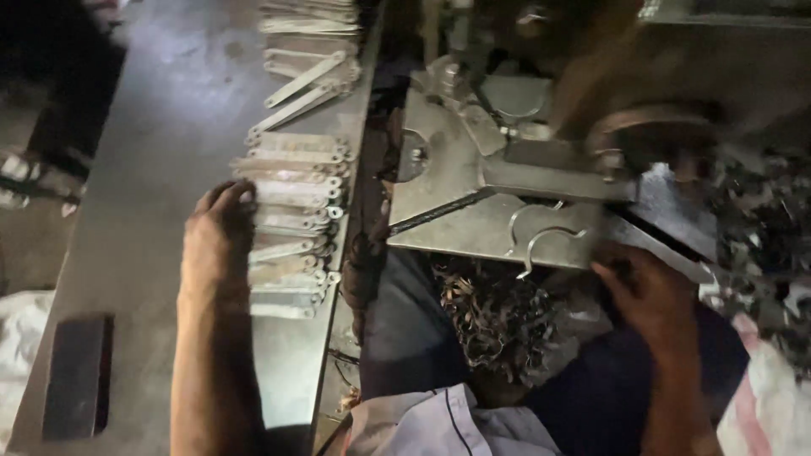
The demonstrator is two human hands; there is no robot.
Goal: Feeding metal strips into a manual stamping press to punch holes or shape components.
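My left hand (218,232) rests palm down on the left end of a row of flat metal strips (291,224) laid side by side on a grey metal bench (160,127). Its fingers curl over the strip ends. My right hand (649,295) reaches to the right side of a press machine's steel plate (473,228), fingers bent against the plate's lower right edge. I cannot tell whether it holds a piece. A curved hook-shaped cutout (545,241) shows in the plate just left of that hand.
More metal strips (306,80) lie further up the bench. A heap of metal scrap (498,317) sits below the plate, and more scrap (764,219) at the right. The dark machine body (591,76) fills the upper right. A person's sandalled foot (34,181) stands at far left.
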